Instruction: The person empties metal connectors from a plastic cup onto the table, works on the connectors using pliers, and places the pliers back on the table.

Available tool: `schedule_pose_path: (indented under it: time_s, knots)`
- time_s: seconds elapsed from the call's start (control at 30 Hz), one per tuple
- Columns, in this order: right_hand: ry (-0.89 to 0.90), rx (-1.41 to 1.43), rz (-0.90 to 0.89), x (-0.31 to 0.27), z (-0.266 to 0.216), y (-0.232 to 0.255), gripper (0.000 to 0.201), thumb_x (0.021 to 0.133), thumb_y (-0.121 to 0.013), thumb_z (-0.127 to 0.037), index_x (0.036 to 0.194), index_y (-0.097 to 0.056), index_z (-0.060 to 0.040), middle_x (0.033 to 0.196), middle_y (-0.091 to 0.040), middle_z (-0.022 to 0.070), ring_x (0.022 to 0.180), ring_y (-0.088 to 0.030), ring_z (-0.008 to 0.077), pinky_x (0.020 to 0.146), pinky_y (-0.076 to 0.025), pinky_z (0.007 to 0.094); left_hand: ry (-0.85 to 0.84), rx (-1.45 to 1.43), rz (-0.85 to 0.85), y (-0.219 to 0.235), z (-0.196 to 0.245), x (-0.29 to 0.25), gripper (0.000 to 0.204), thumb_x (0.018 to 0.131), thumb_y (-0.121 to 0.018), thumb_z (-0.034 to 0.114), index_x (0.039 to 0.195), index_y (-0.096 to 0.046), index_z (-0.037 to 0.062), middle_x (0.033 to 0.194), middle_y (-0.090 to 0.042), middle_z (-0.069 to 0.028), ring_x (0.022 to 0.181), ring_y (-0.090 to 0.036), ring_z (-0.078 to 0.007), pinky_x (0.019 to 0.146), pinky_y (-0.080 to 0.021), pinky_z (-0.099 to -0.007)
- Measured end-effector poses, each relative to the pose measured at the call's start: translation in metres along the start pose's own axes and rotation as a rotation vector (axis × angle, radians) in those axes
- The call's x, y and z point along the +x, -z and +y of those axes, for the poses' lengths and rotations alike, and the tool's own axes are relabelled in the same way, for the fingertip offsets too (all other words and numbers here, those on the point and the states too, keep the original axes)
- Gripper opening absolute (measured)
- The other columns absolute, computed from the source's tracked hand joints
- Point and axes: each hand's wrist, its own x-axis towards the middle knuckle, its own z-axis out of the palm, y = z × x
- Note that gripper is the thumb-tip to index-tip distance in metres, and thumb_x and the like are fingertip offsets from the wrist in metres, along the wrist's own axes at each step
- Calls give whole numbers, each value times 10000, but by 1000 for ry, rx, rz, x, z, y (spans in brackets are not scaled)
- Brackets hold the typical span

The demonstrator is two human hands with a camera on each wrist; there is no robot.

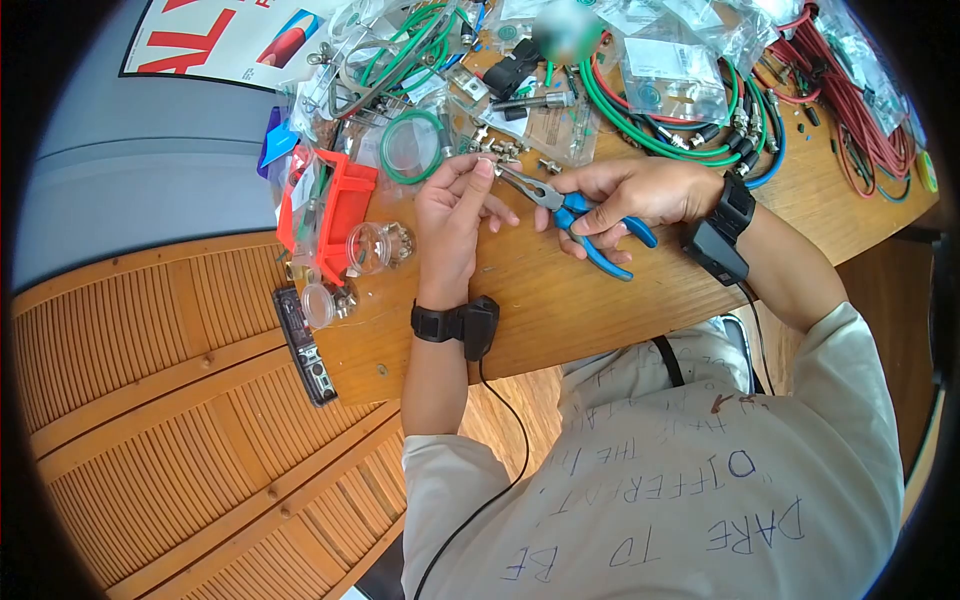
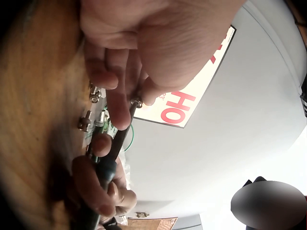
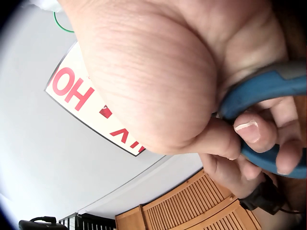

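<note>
Blue-handled long-nose pliers [image 1: 576, 206] are gripped by the right hand [image 1: 640, 195], its fingers around the handles; the blue handle [image 3: 259, 91] also shows in the right wrist view. Between thumb and forefinger, the left hand [image 1: 455, 215] pinches a small metal connector [image 2: 137, 103]. The plier tips meet this piece at the left fingertips. In the left wrist view, the left hand [image 2: 163, 48] stands above the right hand [image 2: 93, 187]. How far the plier jaws are parted cannot be told.
Metal connectors [image 1: 549, 166] lie just beyond the hands. Green cables [image 1: 640, 125], plastic bags [image 1: 675, 80] and red cables [image 1: 850, 110] cover the back of the wooden table [image 1: 400, 340]. A red bin [image 1: 345, 215] and a clear jar [image 1: 368, 248] stand at the left.
</note>
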Motion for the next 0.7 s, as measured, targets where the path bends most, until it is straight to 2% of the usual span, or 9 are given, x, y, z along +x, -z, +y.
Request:
schedule_pose_path:
  time_s: [0.23,0.3,0.4,0.5,0.7]
  knots:
    - [13,-18,3,0,-2,-3,331,1074,-538,-40,1401,-496,-8,1102,-664,128,687,-525,89,671,-529,315,-18,18,49,3,1,1,292,1089,-635,246,1234,-671,-5,1130,-773,-165,620,-656,-119,540,-452,-229]
    - [20,-23,1,1,-1,-3,330,1075,-536,-39,1401,-497,-10,1111,-667,134,689,-525,92,675,-530,317,-19,0,99,4,5,1,315,1099,-612,222,1286,-656,-28,1071,-741,-119,618,-609,-109,548,-445,-232]
    - [27,-27,-2,2,0,-2,329,1076,-533,-35,1403,-499,-13,1120,-671,142,694,-528,98,681,-533,321,-45,-95,16,9,0,2,323,1109,-587,199,1316,-640,-43,993,-668,-75,608,-551,-105,553,-430,-240]
    - [27,-28,-7,2,0,-1,335,1075,-534,-33,1407,-500,-16,1120,-672,143,700,-531,102,686,-536,324,-22,-81,43,0,7,-1,294,1108,-585,182,1290,-644,-40,942,-616,-56,593,-521,-105,552,-412,-242]
    - [21,-45,-3,1,-1,-2,354,1069,-541,-38,1420,-501,-18,1104,-665,129,708,-535,103,687,-542,323,-26,-37,8,7,-1,0,260,1100,-610,187,1237,-659,-28,935,-614,-51,587,-496,-87,546,-384,-233]
